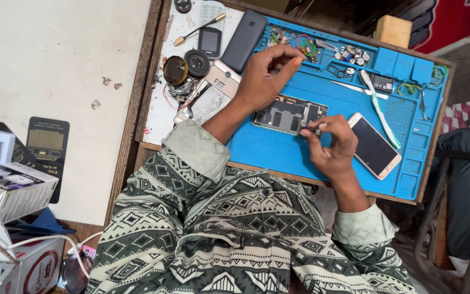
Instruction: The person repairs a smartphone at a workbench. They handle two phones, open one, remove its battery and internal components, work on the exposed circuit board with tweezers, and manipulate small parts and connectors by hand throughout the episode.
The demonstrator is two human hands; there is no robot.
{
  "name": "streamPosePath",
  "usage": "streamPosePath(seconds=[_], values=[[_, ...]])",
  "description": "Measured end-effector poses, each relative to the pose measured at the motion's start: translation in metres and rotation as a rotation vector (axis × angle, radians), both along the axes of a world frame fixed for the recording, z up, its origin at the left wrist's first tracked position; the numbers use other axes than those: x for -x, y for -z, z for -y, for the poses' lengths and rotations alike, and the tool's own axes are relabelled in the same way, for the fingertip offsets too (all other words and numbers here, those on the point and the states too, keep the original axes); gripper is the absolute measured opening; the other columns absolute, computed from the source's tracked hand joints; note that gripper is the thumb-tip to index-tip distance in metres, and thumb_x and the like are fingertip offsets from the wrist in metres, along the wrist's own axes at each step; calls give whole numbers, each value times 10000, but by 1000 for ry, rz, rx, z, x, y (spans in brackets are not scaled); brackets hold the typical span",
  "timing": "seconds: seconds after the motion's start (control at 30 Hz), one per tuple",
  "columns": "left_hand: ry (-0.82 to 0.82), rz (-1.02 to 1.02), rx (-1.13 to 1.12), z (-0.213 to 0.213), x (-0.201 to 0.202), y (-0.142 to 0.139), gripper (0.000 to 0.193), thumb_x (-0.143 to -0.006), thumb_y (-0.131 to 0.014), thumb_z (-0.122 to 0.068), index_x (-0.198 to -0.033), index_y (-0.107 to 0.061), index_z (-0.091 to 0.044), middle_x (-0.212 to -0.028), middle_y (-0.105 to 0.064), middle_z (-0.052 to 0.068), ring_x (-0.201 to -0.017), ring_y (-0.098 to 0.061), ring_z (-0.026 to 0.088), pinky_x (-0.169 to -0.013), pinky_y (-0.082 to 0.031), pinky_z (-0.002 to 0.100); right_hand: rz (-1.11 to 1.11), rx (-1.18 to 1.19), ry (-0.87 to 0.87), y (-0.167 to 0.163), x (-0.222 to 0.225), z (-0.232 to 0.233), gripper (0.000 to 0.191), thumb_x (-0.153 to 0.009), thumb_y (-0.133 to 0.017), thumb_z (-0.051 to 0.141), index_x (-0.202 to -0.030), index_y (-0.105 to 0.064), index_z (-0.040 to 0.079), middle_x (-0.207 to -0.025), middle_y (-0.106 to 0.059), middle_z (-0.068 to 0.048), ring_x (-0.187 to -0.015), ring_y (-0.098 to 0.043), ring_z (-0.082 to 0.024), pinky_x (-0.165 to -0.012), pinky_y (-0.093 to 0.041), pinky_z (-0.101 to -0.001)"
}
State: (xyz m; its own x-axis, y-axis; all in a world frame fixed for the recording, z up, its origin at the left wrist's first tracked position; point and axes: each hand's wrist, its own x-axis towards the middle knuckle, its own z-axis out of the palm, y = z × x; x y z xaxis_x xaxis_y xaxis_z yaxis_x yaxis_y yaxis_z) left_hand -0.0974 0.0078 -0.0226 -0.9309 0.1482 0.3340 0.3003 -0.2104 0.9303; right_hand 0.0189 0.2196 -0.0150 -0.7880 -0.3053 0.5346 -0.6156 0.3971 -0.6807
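While left hand [267,76] curls, right hand [330,144] pinches opened phone [288,114].

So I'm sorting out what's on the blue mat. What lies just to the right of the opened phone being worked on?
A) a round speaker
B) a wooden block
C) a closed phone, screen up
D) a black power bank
C: a closed phone with a pale frame lies screen up on the blue mat, right of the opened phone and the right hand.
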Motion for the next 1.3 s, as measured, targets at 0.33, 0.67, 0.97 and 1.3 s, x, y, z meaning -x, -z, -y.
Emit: streamPosePath(seconds=[0.33, 0.67, 0.97, 1.3], values=[[277, -548, 608, 2, -19, -21, 358, -747, -772, -241, -1088, -721, -146, -1092, -663, 82, -1086, -609, 337, -923, -474, 468, -131, -57, 31, -8, 8, 2, 526, -879, -810, -39, -1252, -476, 122, -1053, -702, -121, -921, -709, -267, -798, -573, -341], [368, -562, 777, 11, -26, -42, 887, -560, -909, -477, -1325, -620, -135, -1206, -596, 117, -1109, -555, 343, -955, -423, 459, -118, -3, 34, -18, 11, 12, 536, -866, -800, -55, -1255, -483, 132, -1014, -703, -112, -876, -732, -251, -758, -596, -333], [270, -476, 850, 0, -26, -22, 758, -616, -876, -377, -1302, -643, -153, -1189, -613, 85, -1110, -573, 311, -974, -448, 442, -95, -43, 78, -13, 13, 14, 540, -875, -812, -20, -1266, -480, 148, -990, -685, -105, -883, -727, -231, -756, -598, -324], [278, -431, 802, 0, -25, -21, 679, -620, -888, -392, -1220, -691, -143, -1181, -615, 81, -1111, -564, 305, -995, -439, 432, -27, 30, 44, 0, 15, 7, 481, -917, -766, -8, -1277, -479, 129, -1055, -728, -111, -976, -741, -223, -823, -608, -323]])
